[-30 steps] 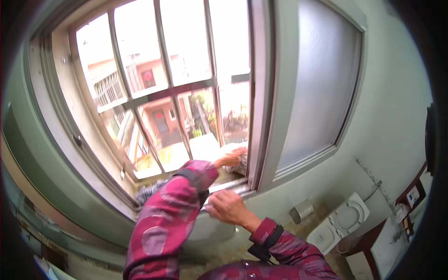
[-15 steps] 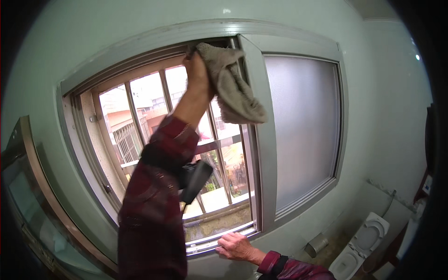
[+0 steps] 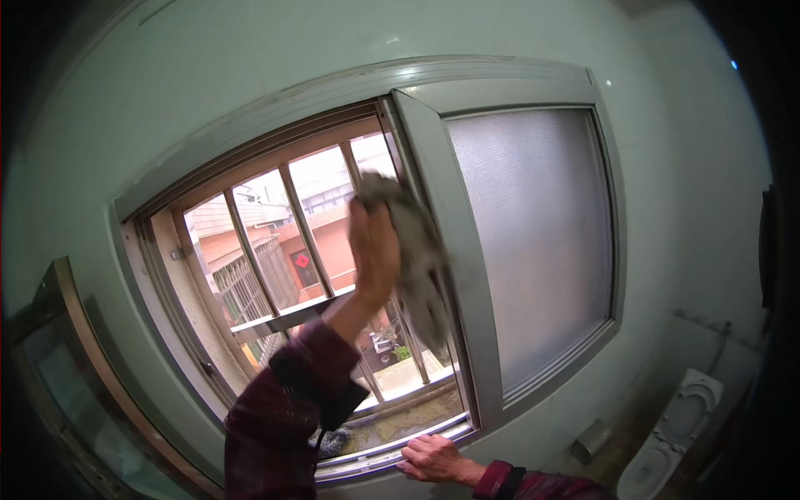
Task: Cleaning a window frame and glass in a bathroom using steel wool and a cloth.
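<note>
My left hand (image 3: pixel 375 254) is raised in the window opening, closed on a grey cleaning cloth (image 3: pixel 423 279). The cloth is smeared by motion and lies along the inner upright edge of the grey sliding sash (image 3: pixel 475 250), with its lower end hanging down. Low in the picture, my right hand (image 3: pixel 437 458) rests on the bottom window track (image 3: pixel 371 463), its fingers curled over the rail near the sash's lower corner. It holds no loose thing that I can see.
Metal security bars (image 3: pixel 310 225) stand outside the opening, above a mossy outer ledge (image 3: pixel 400 423). The sash has a frosted pane (image 3: pixel 537 242). A framed glass panel (image 3: pixel 87 358) leans at the left. At the lower right is a toilet (image 3: pixel 667 437) beside a metal bin (image 3: pixel 590 440).
My left hand has moved down with the cloth, from the top of the window frame to about mid-height along the sash edge. My right hand stays on the track. The view has shifted slightly.
</note>
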### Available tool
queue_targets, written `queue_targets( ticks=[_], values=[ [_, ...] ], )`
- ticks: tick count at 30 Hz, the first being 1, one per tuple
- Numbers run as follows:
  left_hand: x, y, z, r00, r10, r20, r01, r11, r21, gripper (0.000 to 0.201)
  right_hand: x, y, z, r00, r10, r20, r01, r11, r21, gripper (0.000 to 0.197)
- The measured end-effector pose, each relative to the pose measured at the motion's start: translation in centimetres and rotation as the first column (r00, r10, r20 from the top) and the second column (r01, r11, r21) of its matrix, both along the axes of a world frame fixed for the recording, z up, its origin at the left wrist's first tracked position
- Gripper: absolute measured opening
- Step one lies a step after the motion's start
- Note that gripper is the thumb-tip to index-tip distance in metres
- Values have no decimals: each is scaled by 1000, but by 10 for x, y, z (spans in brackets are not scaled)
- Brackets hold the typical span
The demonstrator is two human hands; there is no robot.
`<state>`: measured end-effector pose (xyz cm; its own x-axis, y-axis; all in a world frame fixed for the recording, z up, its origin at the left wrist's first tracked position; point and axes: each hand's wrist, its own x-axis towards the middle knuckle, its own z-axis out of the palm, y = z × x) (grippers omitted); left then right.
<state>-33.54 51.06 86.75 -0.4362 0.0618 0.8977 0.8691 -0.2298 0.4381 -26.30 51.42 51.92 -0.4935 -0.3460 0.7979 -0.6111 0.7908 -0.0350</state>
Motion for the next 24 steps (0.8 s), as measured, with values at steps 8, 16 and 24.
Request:
queue_targets(
  ticks=[8,16,24],
  values=[
    [17,37,86,879,385,-280,-285,896,340,36,2,-8,1,999,44,18,-43,998,-38,27],
    [26,28,72,938,256,-232,-206,954,218,40,2,-6,1,999,44,-5,-44,998,-36,27],
    [15,0,-121,997,74,-17,-75,988,-136,54,-2,-9,2,998,20,-60,-22,999,-33,27]
  ],
)
